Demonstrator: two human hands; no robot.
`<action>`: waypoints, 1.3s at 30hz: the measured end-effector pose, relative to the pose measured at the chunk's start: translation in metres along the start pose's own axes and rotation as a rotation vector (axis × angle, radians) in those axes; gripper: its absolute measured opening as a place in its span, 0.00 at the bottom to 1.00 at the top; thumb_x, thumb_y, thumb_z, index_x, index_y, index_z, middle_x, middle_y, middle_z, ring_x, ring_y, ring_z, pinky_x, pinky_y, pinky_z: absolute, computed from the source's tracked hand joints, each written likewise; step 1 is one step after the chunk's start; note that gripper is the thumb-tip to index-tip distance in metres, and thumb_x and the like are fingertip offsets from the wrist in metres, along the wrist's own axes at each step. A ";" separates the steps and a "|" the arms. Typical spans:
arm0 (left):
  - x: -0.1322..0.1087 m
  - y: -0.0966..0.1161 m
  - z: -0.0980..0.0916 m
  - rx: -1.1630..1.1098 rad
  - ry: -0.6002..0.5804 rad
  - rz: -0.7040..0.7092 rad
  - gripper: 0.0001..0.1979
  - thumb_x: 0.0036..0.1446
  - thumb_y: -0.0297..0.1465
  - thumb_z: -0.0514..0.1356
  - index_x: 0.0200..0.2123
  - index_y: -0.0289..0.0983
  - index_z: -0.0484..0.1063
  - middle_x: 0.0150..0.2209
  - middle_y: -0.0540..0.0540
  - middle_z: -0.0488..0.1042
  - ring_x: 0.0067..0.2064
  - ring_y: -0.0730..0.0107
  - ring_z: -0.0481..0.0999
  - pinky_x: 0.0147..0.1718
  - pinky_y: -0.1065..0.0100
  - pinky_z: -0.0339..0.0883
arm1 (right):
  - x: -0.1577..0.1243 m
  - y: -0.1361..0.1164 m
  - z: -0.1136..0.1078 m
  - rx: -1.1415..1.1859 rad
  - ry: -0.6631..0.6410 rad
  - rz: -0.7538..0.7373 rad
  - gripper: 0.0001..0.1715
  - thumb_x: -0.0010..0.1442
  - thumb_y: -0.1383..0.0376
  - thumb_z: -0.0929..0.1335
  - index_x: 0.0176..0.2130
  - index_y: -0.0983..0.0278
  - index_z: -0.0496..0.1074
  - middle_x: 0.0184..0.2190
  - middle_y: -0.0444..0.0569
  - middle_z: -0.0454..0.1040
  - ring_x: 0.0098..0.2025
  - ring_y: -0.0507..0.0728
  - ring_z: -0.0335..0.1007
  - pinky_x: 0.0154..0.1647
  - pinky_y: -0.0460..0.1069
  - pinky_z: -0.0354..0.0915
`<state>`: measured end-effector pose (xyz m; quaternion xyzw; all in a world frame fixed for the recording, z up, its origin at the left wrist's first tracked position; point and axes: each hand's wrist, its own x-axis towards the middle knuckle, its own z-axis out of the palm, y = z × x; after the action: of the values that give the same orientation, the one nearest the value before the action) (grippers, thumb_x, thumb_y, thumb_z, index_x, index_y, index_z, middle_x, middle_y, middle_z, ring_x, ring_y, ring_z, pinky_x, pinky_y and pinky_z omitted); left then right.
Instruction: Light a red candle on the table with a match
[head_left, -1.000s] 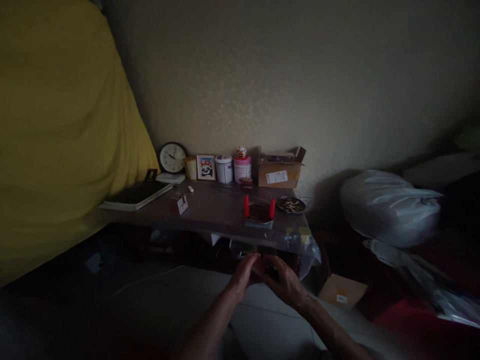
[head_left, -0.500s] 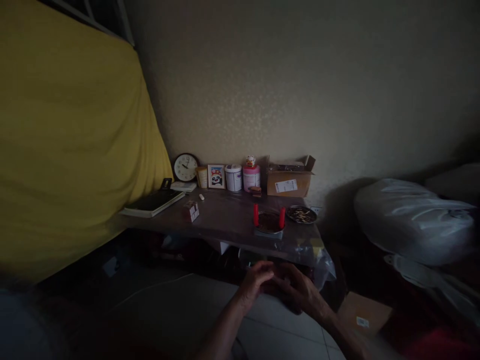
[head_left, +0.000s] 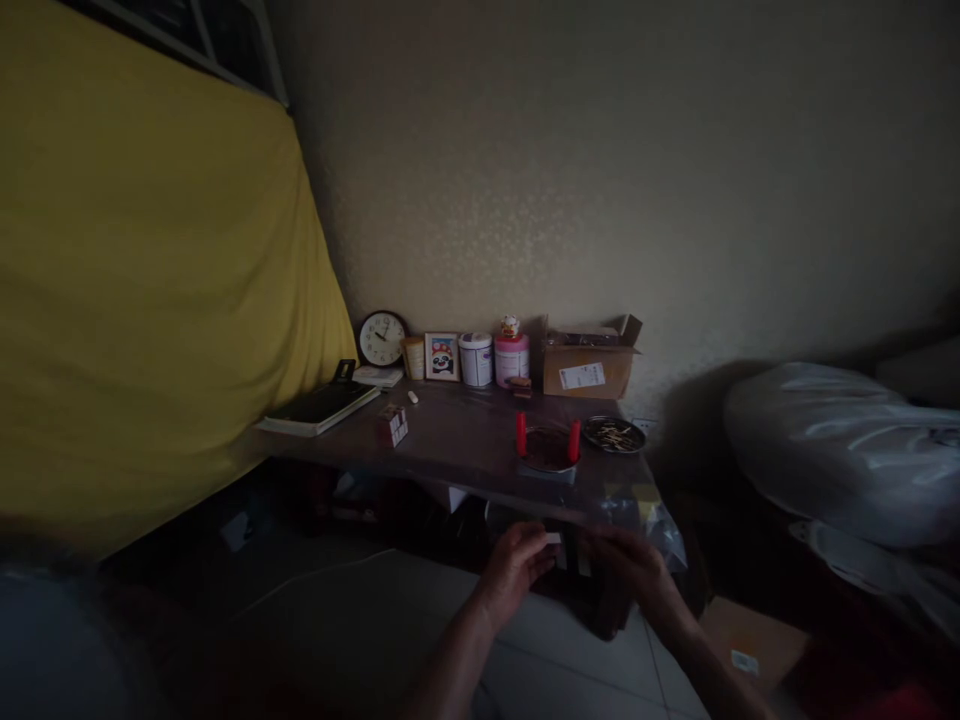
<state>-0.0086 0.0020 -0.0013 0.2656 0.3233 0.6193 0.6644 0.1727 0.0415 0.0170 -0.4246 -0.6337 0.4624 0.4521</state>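
Fig.: our L hand [head_left: 516, 566] pinches a small pale item [head_left: 553, 538]; R hand [head_left: 636, 568] blurred, grip unclear; counter [head_left: 450, 440] just beyond.

The one view comes from a camera worn on the person's head, looking forward and somewhat down. It faces a pale wall [head_left: 600, 180] almost square on. A low table [head_left: 465, 450] stands against that wall in the middle of the frame, far enough off that the things on it show small. The person's forearms come in from the bottom edge. The left hand [head_left: 517, 565] and right hand [head_left: 637, 572] sit in the lower middle, nearest the lens and in front of the table's near edge. A yellow cloth [head_left: 150, 280] fills the left third, a plastic-wrapped bundle [head_left: 832, 440] sits at middle right, and tiled floor [head_left: 360, 620] runs along the bottom. The wide lens bows the frame's edges, and the scene is dim.
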 end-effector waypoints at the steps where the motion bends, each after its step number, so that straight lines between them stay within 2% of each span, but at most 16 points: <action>1: 0.000 0.000 0.001 -0.002 0.004 0.005 0.11 0.44 0.31 0.66 0.33 0.36 0.71 0.34 0.47 0.76 0.38 0.66 0.76 0.38 0.67 0.65 | 0.000 0.000 0.000 0.064 0.013 0.038 0.25 0.43 0.47 0.71 0.32 0.64 0.75 0.28 0.50 0.77 0.31 0.59 0.73 0.30 0.50 0.69; 3: -0.001 0.001 0.002 0.000 0.007 0.012 0.11 0.44 0.31 0.67 0.33 0.35 0.72 0.34 0.46 0.77 0.39 0.66 0.76 0.39 0.67 0.65 | 0.000 -0.002 -0.001 0.149 0.046 0.097 0.25 0.39 0.49 0.74 0.31 0.65 0.76 0.29 0.49 0.77 0.32 0.59 0.73 0.32 0.49 0.68; 8: -0.002 0.004 0.005 -0.002 -0.005 0.021 0.10 0.45 0.30 0.66 0.32 0.35 0.73 0.36 0.45 0.77 0.41 0.66 0.75 0.41 0.67 0.64 | -0.002 -0.008 0.000 0.228 0.131 0.137 0.23 0.38 0.51 0.75 0.31 0.64 0.76 0.28 0.47 0.77 0.31 0.57 0.72 0.32 0.49 0.66; 15: -0.009 0.013 0.014 -0.037 -0.095 0.056 0.10 0.46 0.30 0.65 0.35 0.36 0.75 0.39 0.46 0.77 0.45 0.65 0.74 0.46 0.66 0.63 | 0.004 -0.023 -0.001 0.275 0.267 0.070 0.25 0.40 0.51 0.74 0.35 0.63 0.75 0.28 0.46 0.76 0.30 0.56 0.71 0.30 0.48 0.65; 20: -0.010 0.014 0.018 -0.049 -0.147 0.077 0.09 0.48 0.29 0.65 0.36 0.37 0.75 0.39 0.46 0.77 0.45 0.66 0.73 0.47 0.66 0.62 | -0.001 -0.034 0.014 0.048 0.300 -0.196 0.15 0.52 0.54 0.69 0.35 0.62 0.74 0.32 0.47 0.76 0.37 0.56 0.70 0.40 0.49 0.65; 25: -0.011 0.013 0.019 -0.046 -0.182 0.118 0.08 0.50 0.30 0.63 0.35 0.37 0.75 0.39 0.46 0.76 0.45 0.66 0.73 0.50 0.64 0.61 | -0.013 -0.035 0.029 -0.304 0.193 -0.463 0.11 0.59 0.61 0.63 0.35 0.61 0.73 0.34 0.48 0.75 0.38 0.55 0.70 0.41 0.48 0.66; 27: -0.011 0.012 0.019 -0.042 -0.189 0.120 0.07 0.49 0.30 0.64 0.35 0.36 0.74 0.40 0.45 0.76 0.46 0.65 0.72 0.50 0.63 0.60 | -0.015 -0.031 0.031 -0.407 0.199 -0.509 0.10 0.60 0.63 0.62 0.37 0.61 0.73 0.35 0.48 0.75 0.39 0.55 0.71 0.41 0.48 0.66; 32: -0.009 0.010 0.018 -0.025 -0.165 0.109 0.08 0.50 0.32 0.63 0.34 0.37 0.74 0.39 0.44 0.76 0.45 0.65 0.73 0.49 0.63 0.61 | -0.016 -0.033 0.028 -0.524 0.278 -0.517 0.09 0.60 0.64 0.62 0.36 0.62 0.70 0.32 0.46 0.76 0.34 0.54 0.73 0.37 0.47 0.68; 37: -0.007 0.010 0.019 0.038 -0.038 0.101 0.10 0.47 0.35 0.65 0.33 0.36 0.74 0.35 0.45 0.77 0.39 0.67 0.74 0.41 0.66 0.64 | -0.025 -0.053 0.024 -0.594 0.352 -0.717 0.08 0.62 0.67 0.61 0.38 0.61 0.68 0.35 0.49 0.74 0.37 0.54 0.71 0.39 0.49 0.67; 39: -0.007 0.010 0.020 0.041 -0.037 0.113 0.11 0.46 0.35 0.66 0.33 0.37 0.75 0.35 0.45 0.77 0.39 0.67 0.74 0.41 0.66 0.64 | -0.025 -0.051 0.023 -0.629 0.317 -0.788 0.09 0.62 0.68 0.60 0.39 0.61 0.68 0.37 0.50 0.74 0.39 0.55 0.70 0.41 0.50 0.66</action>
<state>-0.0003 -0.0034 0.0196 0.3087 0.3081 0.6439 0.6287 0.1499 0.0018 0.0583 -0.3337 -0.7773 -0.0249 0.5327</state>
